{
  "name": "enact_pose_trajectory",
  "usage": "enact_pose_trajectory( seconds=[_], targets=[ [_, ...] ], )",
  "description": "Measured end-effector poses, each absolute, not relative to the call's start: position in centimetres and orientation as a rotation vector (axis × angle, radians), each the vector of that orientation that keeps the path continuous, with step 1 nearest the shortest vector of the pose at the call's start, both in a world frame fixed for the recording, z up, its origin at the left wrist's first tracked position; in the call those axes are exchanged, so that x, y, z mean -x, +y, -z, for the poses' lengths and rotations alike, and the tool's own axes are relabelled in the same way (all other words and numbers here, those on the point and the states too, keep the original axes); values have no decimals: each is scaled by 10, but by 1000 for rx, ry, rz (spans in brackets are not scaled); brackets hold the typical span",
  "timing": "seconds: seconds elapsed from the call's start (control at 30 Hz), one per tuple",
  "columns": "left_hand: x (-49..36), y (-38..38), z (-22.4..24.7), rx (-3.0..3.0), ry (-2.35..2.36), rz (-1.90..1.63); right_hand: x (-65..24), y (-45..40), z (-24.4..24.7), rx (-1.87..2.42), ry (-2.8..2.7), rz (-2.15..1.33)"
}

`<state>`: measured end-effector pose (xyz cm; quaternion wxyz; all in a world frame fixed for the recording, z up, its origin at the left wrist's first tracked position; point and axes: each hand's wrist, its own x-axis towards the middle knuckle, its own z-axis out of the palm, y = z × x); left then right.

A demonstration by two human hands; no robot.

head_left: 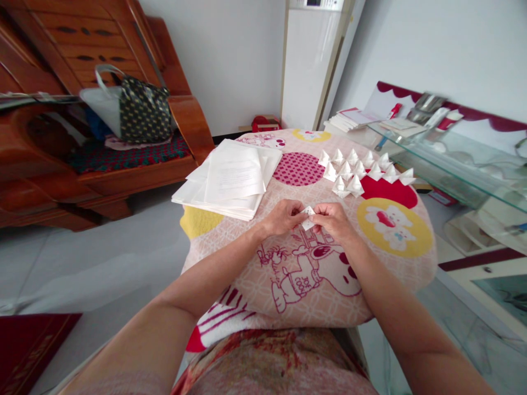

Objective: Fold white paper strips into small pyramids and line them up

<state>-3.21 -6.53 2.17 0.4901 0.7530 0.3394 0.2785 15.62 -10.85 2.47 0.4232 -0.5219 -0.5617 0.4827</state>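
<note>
A small folded piece of white paper (308, 218) is pinched between both hands above the middle of the table. My left hand (285, 217) grips its left side, thumb and fingers closed. On its right side, my right hand (330, 220) pinches it the same way. Part of the paper is hidden by the fingertips. Beyond my right hand stand several folded white paper boats (353, 159) in rough rows. To the far left of the hands lies a stack of white paper sheets (234, 175), some with faint print.
A patterned pink cloth (263, 299) covers the round table under my hands. At right is a glass shelf (461, 164) bearing papers and metal items. A wooden bench (193, 126) with a dark patterned bag (146, 109) stands at left. A white cabinet-like unit (307, 66) is behind.
</note>
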Motion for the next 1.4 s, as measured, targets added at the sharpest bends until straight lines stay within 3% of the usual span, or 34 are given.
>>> enact_pose_trajectory(
  seconds=[0.47, 0.9, 1.07, 1.4],
  targets=[
    [36, -56, -22, -1471, 733, -576, -164, -112, -33, 1253, -1401, -1280],
    [45, -46, -17, -1582, 729, -727, -163, -109, -27, 1267, -1420, -1212],
    [43, -48, -18, -1609, 954, -1039, -159, -107, -22, 1382, -1570, -833],
    [33, -53, -14, -1405, 746, -821, -147, -107, -6, 1349, -2030, 319]
  ],
)
